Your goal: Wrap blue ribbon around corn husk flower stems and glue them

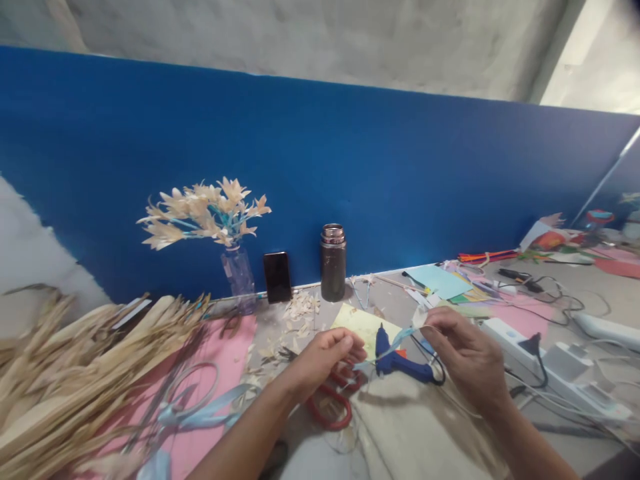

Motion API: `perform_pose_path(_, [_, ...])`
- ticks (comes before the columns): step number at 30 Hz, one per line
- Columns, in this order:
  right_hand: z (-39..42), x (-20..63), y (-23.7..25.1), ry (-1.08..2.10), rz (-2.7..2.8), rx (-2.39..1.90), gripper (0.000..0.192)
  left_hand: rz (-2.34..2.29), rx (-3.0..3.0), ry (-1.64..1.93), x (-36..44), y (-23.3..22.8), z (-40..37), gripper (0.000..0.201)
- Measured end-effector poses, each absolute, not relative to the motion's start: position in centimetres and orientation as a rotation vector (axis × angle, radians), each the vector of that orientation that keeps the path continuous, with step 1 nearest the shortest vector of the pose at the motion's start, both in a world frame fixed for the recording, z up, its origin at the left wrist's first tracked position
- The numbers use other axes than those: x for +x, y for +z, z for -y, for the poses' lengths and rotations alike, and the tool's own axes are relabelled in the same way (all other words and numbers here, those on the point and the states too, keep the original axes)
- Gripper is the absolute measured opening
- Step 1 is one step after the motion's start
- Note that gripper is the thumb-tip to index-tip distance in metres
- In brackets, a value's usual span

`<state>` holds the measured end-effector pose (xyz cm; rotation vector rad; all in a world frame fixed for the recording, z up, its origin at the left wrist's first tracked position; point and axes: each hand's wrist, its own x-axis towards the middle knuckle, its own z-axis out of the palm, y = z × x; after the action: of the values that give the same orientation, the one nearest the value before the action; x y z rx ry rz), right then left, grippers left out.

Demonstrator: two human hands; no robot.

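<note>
Between my two hands runs a thin light blue stem [400, 341], with a pale petal-like piece [419, 316] at its right end. My right hand [467, 357] pinches that end between thumb and fingers. At the lower end, my left hand [333, 357] has its fingers curled closed around the stem. A blue glue gun [407, 365] lies behind the stem, partly over a yellow sheet [353, 320]. Red-handled scissors [333, 420] lie just under my left hand, their blades hidden.
Dried husks [60, 373] and light blue ribbon [200, 417] lie left on pink paper [240, 337]. A vase [240, 280] of pale flowers, a phone [277, 277] and a flask [333, 263] stand along the blue partition [300, 153]. A power strip [550, 367] with cables lies right.
</note>
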<state>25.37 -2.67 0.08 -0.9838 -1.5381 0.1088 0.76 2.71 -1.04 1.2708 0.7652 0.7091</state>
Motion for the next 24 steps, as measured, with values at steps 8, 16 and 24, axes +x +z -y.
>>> perform_pose_path(8, [2.2, 23.6, -0.7, 0.147, 1.662, -0.936, 0.011, -0.393, 0.932, 0.523, 1.8, -1.5, -1.3, 0.045])
perform_pose_path(16, [2.7, 24.6, 1.8, 0.324, 1.523, -1.099, 0.014, -0.5, 0.914, 0.552, 1.2, -1.3, -1.8, 0.035])
perform_pose_path(24, [2.7, 25.2, 2.6, 0.694, 1.574, -1.183, 0.021, -0.405, 0.928, 0.47, 1.2, -1.8, -1.8, 0.034])
